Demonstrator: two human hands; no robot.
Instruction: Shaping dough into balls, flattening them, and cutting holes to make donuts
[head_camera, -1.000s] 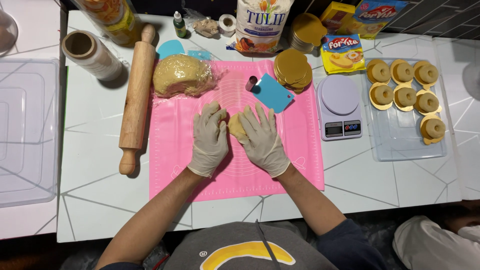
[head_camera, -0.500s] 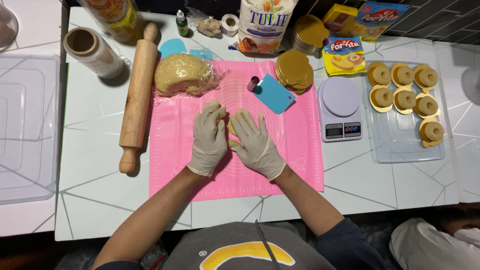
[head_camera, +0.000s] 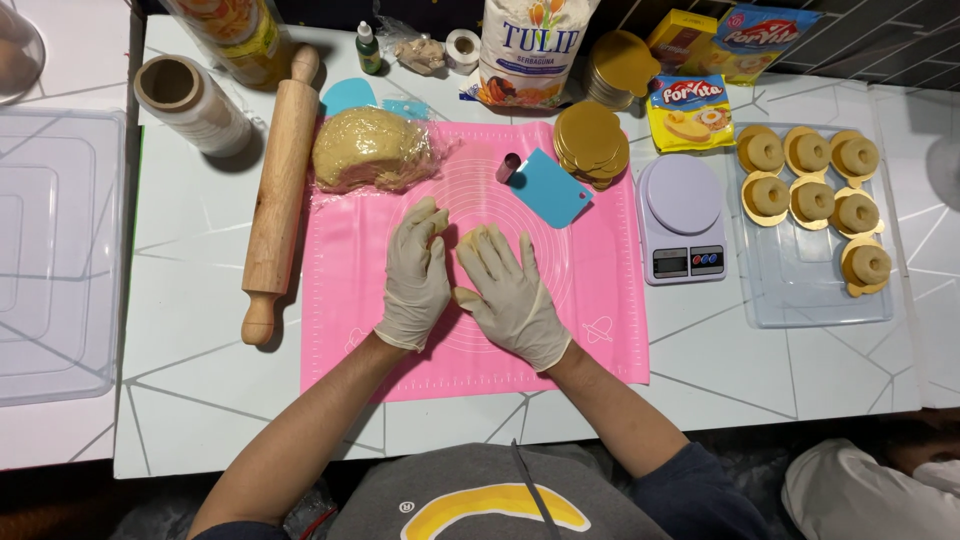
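Both my hands wear pale gloves and lie flat on a pink silicone mat (head_camera: 600, 300). A small piece of tan dough (head_camera: 467, 238) shows between them. My right hand (head_camera: 512, 297) presses on it, with the fingers spread over its near side. My left hand (head_camera: 416, 275) rests on the mat just left of the dough, fingers straight and slightly apart, holding nothing. A large lump of the same dough (head_camera: 372, 150) in clear wrap sits at the mat's far left corner.
A wooden rolling pin (head_camera: 278, 195) lies left of the mat. A blue scraper (head_camera: 548, 188), gold discs (head_camera: 590, 140) and a scale (head_camera: 682, 218) are at the far right. A clear tray (head_camera: 800, 290) holds several round pastries. A flour bag (head_camera: 530, 45) stands behind.
My right hand has slid a little left and toward me over the small dough piece, hiding more of it. My left hand has barely moved.
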